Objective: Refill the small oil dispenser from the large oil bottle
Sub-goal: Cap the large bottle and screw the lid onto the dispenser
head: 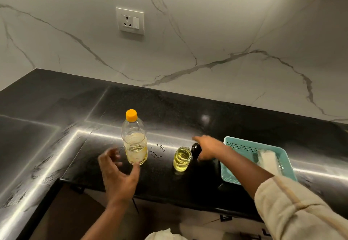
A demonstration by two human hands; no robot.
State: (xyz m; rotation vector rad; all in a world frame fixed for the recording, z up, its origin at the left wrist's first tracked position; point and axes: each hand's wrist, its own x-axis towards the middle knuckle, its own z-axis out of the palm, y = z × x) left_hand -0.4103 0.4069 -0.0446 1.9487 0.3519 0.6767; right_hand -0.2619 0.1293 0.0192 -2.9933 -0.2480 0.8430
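Note:
A large clear oil bottle (134, 141) with an orange cap stands upright on the black counter, about a third full of pale yellow oil. My left hand (116, 173) is open just beside its base, thumb nearly touching it. To the right stands the small glass oil dispenser (181, 158), uncapped and holding yellow oil. Right beside it my right hand (209, 148) grips the dispenser's black top (195, 149), held just above the counter.
A teal plastic basket (235, 145) with a white cloth inside sits at the right, close to my right forearm. A few dark specks or droplets (156, 150) lie between bottle and dispenser. The marble wall with a socket (130, 21) rises behind the counter.

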